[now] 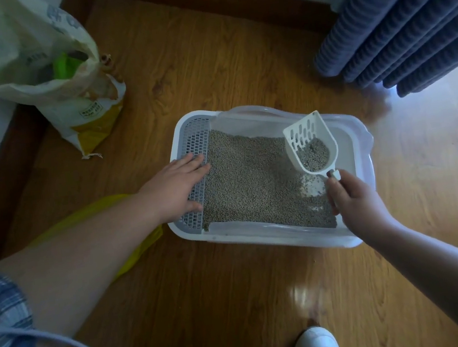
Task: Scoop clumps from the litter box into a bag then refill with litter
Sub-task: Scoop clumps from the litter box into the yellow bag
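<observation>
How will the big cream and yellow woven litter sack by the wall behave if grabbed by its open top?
The cream and yellow woven litter sack would probably be floppy: its open mouth is crumpled and folded over. It likely lifts heavy and sags, since the lower part bulges on the wooden floor. It leans towards the wall, so a push may slump it rather than slide it.

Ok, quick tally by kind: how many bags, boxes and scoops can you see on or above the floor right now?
Bags: 2, the litter sack by the wall and the yellow bag under the left arm.
Litter boxes: 1, the litter box.
Scoops: 1, the white scoop, loaded, held by the right hand.
Total: 4.
</observation>
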Action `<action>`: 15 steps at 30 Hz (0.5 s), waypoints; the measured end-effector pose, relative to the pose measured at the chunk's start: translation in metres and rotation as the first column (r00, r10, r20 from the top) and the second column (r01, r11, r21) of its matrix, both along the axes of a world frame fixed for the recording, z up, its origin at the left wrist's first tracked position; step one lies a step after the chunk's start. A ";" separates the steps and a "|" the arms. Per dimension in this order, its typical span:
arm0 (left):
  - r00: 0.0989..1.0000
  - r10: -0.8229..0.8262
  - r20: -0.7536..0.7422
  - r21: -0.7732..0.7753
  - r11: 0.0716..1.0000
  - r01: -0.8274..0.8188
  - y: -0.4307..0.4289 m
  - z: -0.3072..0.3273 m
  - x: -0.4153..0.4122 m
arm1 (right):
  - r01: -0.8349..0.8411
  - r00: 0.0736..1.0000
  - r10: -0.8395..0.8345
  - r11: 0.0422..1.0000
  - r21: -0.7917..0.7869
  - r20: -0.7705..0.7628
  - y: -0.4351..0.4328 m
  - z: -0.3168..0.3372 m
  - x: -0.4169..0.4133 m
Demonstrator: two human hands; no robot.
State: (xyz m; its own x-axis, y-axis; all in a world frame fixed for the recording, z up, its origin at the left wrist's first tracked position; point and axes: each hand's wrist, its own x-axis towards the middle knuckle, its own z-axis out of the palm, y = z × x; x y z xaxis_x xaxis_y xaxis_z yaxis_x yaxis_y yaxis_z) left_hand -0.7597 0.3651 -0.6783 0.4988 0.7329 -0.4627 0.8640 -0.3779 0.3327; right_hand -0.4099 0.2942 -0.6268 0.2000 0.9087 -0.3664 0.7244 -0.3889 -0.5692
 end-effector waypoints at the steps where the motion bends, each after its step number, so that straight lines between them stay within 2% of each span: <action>1: 1.000 0.000 0.001 -0.001 1.000 0.000 0.000 0.000 0.000 | 0.023 0.999 -0.023 1.000 0.003 -0.032 0.000 0.002 -0.001; 5: 1.000 0.004 0.005 0.006 1.000 -0.004 0.000 -0.001 -0.001 | 0.063 0.989 -0.059 0.998 0.024 -0.133 0.002 0.010 -0.004; 13: 1.000 0.002 0.003 0.004 1.000 -0.002 0.000 -0.002 -0.001 | -0.049 0.995 0.054 0.997 -0.065 0.081 0.003 -0.003 0.001; 15: 1.000 0.004 0.006 0.004 1.000 -0.004 0.000 -0.002 -0.001 | -0.082 0.992 0.090 0.993 -0.084 0.091 0.006 -0.002 -0.002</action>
State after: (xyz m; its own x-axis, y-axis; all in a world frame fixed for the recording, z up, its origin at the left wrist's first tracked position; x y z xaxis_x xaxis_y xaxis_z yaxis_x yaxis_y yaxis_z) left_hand -0.7611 0.3654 -0.6802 0.4987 0.7367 -0.4567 0.8634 -0.3759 0.3366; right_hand -0.4118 0.3006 -0.6289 0.1595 0.8925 -0.4218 0.8065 -0.3642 -0.4657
